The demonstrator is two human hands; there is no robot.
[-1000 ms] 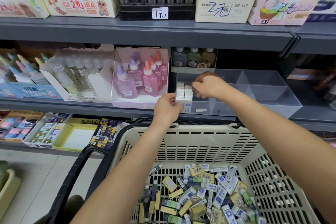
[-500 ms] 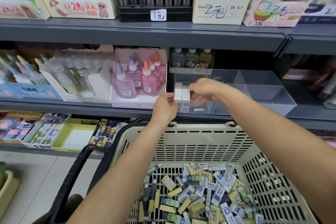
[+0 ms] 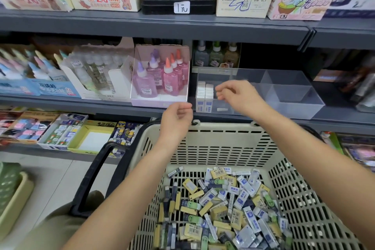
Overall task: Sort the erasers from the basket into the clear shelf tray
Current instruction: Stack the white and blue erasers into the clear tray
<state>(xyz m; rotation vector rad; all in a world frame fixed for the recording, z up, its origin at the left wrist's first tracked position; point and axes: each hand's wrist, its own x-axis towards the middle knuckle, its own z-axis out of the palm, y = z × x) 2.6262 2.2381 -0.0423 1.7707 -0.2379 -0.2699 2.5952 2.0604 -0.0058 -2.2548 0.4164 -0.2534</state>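
Observation:
A cream plastic basket (image 3: 223,144) fills the lower view, holding several loose erasers (image 3: 223,205) in white-blue, yellow and green wrappers. On the middle shelf stands the clear shelf tray (image 3: 294,95) with dividers. Two rows of white-blue erasers (image 3: 205,95) stand upright in its left compartment. My right hand (image 3: 237,95) hovers in front of that compartment, fingers loosely curled, holding nothing. My left hand (image 3: 178,115) hangs just above the basket's far rim, left of the tray, also holding nothing.
A box of pink and purple glue bottles (image 3: 160,79) stands left of the tray. Small bottles (image 3: 217,55) sit behind it. The upper shelf (image 3: 182,24) overhangs closely. The basket's black handle (image 3: 91,176) lies at the left. Eraser boxes (image 3: 63,132) line the lower shelf.
My right hand has pulled back out of the tray's left compartment. My left hand has let go of the tray's front corner and drawn back slightly.

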